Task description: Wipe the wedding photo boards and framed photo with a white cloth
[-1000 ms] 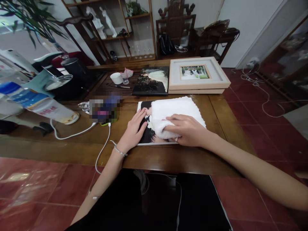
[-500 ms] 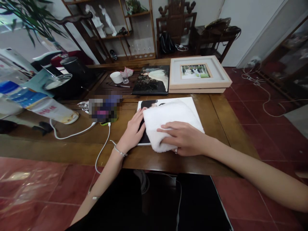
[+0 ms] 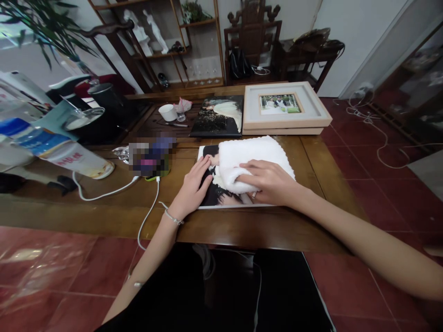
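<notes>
A photo panel (image 3: 210,197) with white edges lies flat on the wooden table (image 3: 221,226) in front of me. My right hand (image 3: 268,182) grips a fluffy white cloth (image 3: 256,154), which covers much of the panel's upper right. Some of its fingers are tucked into a fold of the cloth. On the panel's left edge rests my left hand (image 3: 195,184), fingers stretched out and holding nothing. Part of the printed picture shows between the two hands; the rest is under the cloth.
Behind the panel lie a dark photo panel (image 3: 218,122) and stacked light wooden frames (image 3: 254,127). To the left are a blurred-out item (image 3: 152,157) with white cables (image 3: 140,226), and a tilted blue-and-white bottle (image 3: 74,154). A white cup (image 3: 167,112) stands on the tea tray (image 3: 138,124).
My right hand has moved the cloth up and slightly right, uncovering more of the panel's lower left and bottom edge. My left hand has stayed on the panel's left edge.
</notes>
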A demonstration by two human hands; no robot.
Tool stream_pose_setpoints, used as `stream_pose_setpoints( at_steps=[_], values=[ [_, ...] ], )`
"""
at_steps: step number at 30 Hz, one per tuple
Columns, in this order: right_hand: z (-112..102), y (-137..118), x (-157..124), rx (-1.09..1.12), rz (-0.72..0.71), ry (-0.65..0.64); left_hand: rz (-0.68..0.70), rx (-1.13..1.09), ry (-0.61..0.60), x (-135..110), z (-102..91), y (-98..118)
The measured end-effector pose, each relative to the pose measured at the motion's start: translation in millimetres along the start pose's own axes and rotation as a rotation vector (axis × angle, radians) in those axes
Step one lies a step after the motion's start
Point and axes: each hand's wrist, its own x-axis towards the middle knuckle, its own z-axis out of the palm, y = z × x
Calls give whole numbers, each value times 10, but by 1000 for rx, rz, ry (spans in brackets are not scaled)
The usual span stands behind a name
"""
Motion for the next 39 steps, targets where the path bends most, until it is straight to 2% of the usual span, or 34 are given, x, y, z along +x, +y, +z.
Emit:
stream_pose_setpoints(
  at_steps=[7, 16, 21, 26, 29, 32, 39],
  values=[
    [32, -57, -28, 2, -63, 47, -13, 9, 1, 0, 8, -10],
    [-9, -141, -26, 30, -92, 19, -9, 4, 2, 3, 11, -23],
    [-21, 2, -7, 12, 11, 5, -10, -5, 1, -1, 5, -8],
    [-130, 169, -2, -96, 242, -34, -6, -3, -3, -3, -3, 9],
    [-151, 185, -6, -155, 323, -45, -4, -2, -3, -3, -3, 12],
    [-96, 93, -13, -144, 261, -41, -4, 3, -8, 0, 2, 11],
    [28, -300, -21, -33, -133, -21, 7, 0, 7, 5, 15, -36]
  ],
)
